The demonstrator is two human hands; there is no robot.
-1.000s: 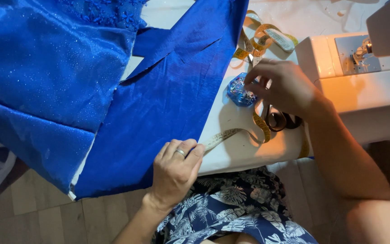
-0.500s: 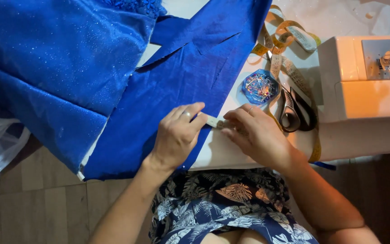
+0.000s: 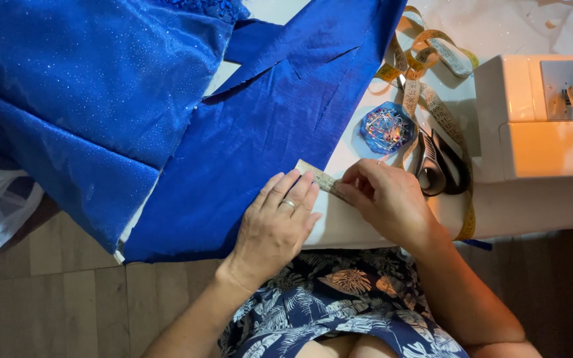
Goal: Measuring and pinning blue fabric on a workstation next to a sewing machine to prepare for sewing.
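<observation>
the fabric (image 3: 260, 126) lies across the left of the worktop (image 3: 346, 225), the pin cushion (image 3: 384, 128) just right of its edge, scissors (image 3: 440, 164) right of that on the tape measure (image 3: 432, 73), the sewing machine (image 3: 538, 119) at far right.

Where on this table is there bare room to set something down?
Little. One bare strip lies on the table edge between the right hand and the sewing machine, below the scissors. Another lies at the top, right of the tape measure. Blue fabric covers the left; around the pincushion it is crowded.
</observation>
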